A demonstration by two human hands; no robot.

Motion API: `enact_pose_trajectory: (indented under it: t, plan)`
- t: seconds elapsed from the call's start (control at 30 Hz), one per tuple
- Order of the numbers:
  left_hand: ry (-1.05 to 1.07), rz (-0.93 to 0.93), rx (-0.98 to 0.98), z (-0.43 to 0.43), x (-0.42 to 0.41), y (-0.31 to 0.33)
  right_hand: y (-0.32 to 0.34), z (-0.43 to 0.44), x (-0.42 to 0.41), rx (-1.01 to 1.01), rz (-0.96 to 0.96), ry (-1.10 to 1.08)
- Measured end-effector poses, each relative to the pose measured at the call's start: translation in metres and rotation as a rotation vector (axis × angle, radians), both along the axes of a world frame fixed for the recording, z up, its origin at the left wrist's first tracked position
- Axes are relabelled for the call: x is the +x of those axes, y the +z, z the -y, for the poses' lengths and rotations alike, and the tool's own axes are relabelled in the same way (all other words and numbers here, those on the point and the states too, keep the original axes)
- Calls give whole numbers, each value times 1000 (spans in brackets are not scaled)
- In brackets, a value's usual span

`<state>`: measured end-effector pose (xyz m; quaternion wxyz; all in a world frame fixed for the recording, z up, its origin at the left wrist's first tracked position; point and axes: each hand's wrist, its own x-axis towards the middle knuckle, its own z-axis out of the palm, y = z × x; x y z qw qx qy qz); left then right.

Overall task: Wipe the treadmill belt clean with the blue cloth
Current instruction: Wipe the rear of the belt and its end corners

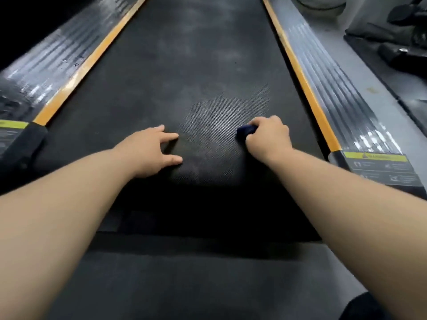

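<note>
While the dark textured treadmill belt (203,72) runs lengthwise away from the person, the right hand (269,137) presses on its near end, grip clenched around the bunched blue cloth (246,130). Dusty pale patches lie ahead and just left. The left hand (150,152) rests beside it, fingers loosely spread, holding nothing.

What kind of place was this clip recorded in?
Probably a gym or fitness room. A treadmill belt runs between orange-edged side rails with a warning label, and what looks like another exercise machine stands to the right.
</note>
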<state>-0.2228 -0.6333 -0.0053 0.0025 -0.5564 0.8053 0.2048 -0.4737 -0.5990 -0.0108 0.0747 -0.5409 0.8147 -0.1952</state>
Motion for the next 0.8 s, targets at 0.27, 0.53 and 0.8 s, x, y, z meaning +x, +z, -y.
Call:
enact_pose_trajectory:
  t: [0.27,0.53,0.8]
  plan:
    - [-43,16,4,4,8,-2,-16,-47,68,-174,-90,393]
    - [173,-69,-78,-6,17,-4,-25,18,55,-165,-60,108]
    - [194,-85,-41,-3,52,-4,-18,-13,73,-192,-59,449]
